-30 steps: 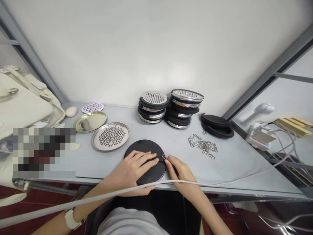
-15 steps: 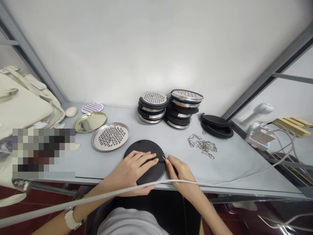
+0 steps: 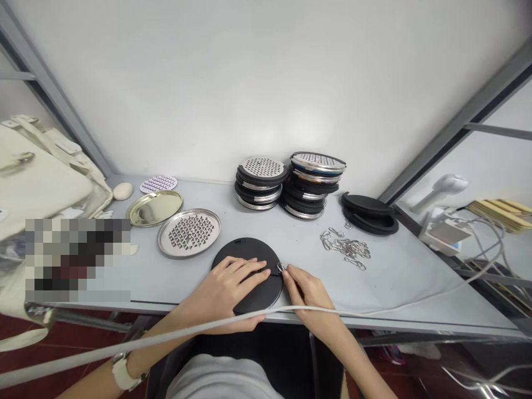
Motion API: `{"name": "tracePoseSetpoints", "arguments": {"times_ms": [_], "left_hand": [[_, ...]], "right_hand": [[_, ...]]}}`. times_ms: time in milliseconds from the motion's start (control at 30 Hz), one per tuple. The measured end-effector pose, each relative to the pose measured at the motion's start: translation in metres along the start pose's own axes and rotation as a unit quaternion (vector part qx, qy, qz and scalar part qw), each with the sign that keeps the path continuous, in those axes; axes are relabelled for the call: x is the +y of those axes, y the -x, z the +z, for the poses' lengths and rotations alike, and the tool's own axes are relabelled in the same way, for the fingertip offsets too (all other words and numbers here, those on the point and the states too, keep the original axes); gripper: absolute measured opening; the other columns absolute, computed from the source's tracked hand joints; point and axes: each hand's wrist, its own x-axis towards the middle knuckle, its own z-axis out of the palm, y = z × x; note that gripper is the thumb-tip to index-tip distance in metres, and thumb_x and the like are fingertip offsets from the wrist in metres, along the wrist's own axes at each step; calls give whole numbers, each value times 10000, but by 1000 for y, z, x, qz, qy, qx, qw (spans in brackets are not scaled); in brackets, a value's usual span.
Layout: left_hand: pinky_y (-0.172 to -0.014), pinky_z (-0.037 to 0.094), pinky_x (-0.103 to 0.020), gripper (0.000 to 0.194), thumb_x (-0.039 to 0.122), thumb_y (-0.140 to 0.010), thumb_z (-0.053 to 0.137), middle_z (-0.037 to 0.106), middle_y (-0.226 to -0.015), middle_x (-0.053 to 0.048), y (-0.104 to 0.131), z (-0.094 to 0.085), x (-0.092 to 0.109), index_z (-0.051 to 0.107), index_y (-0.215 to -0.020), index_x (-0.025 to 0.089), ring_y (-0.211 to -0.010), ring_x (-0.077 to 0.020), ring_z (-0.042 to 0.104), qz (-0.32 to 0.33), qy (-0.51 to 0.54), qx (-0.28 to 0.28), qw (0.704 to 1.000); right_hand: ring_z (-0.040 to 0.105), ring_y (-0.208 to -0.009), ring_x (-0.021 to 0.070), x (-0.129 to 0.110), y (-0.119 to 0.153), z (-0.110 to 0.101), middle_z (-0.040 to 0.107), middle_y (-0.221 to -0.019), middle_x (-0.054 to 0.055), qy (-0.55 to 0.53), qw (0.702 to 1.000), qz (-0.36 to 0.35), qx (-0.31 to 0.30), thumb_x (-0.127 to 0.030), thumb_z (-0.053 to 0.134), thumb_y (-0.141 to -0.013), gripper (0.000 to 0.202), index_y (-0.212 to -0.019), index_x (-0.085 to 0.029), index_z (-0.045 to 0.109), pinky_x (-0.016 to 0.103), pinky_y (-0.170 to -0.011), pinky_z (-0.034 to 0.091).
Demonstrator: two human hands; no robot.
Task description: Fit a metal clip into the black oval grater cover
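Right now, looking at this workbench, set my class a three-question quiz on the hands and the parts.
1. True or false: the left hand lies flat on the black disc.
2. What does the right hand pinch at the disc's edge? A) metal clip B) brush C) screw
3. What lies loose right of the disc?

Key: 1 true. 2 A. 3 a pile of metal clips.

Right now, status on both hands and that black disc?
Left hand flat on black disc, pinning it. Right hand pinching small metal clip at disc's right edge. White cable crosses over both wrists.
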Motion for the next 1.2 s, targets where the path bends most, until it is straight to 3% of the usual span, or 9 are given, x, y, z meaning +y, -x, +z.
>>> {"name": "tracePoseSetpoints", "arguments": {"times_ms": [1200], "left_hand": [[-1025, 346, -434, 613, 399, -773, 627, 485, -1396, -84, 0, 0, 2, 472, -1335, 210, -1243, -289, 463, -2, -1, 15, 1000]], "right_hand": [[477, -567, 134, 1, 1, 3, 489, -657, -14, 9, 1000, -7, 12, -272, 331, -992, 254, -754, -220, 400, 254, -571, 388]]}}
